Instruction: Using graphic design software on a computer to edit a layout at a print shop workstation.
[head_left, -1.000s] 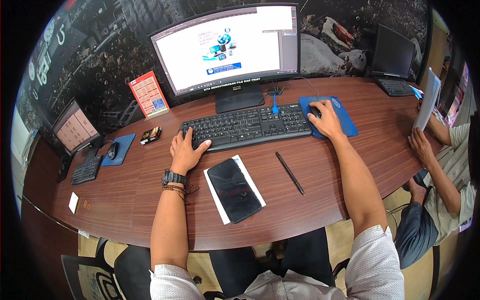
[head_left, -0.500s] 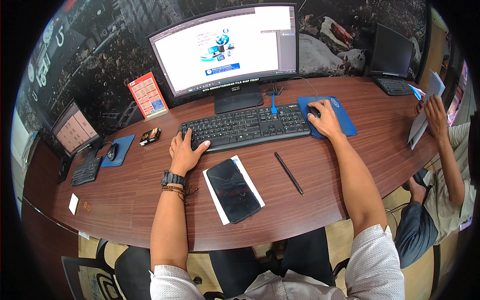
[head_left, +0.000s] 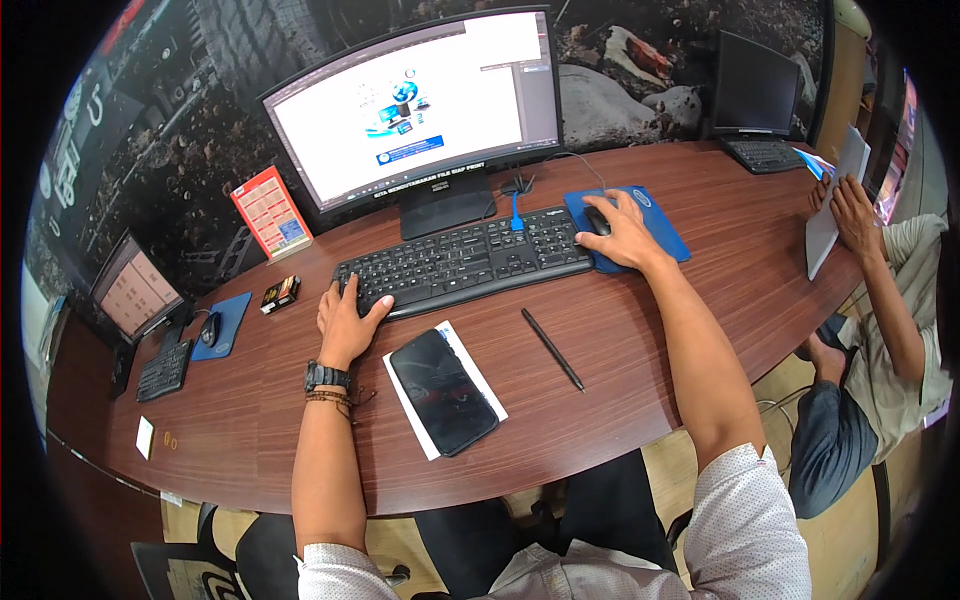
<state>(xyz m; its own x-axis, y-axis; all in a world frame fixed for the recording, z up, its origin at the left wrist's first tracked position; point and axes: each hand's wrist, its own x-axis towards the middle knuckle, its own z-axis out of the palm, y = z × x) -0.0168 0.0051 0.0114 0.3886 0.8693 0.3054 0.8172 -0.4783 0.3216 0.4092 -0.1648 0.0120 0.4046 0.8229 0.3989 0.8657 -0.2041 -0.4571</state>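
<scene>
My left hand point(head_left: 348, 322) rests at the left end of a black keyboard point(head_left: 465, 262), fingers spread, with fingertips on the keys and the thumb along the front edge. My right hand point(head_left: 634, 238) is curved over a black computer mouse point(head_left: 598, 220), which it partly hides, on a blue mouse pad point(head_left: 663, 228). Behind the keyboard, a curved monitor point(head_left: 450, 110) displays a white page with a blue globe and devices picture. Between my forearms, a black smartphone point(head_left: 444, 390) lies on a white sheet point(head_left: 490, 385). A black stylus-like pen point(head_left: 552, 349) lies to its right.
A red-and-white desk calendar point(head_left: 272, 213) and a small black box point(head_left: 281, 294) stand left of the monitor. A second workstation with a lit monitor point(head_left: 137, 285) is far left; a dark monitor point(head_left: 757, 85) stands back right. At right, another person holds papers point(head_left: 838, 205).
The view has shifted slightly, so the desk sits further left. Dark text lines beside the picture on the screen no longer show. The other person's papers have changed angle. My hands keep their places.
</scene>
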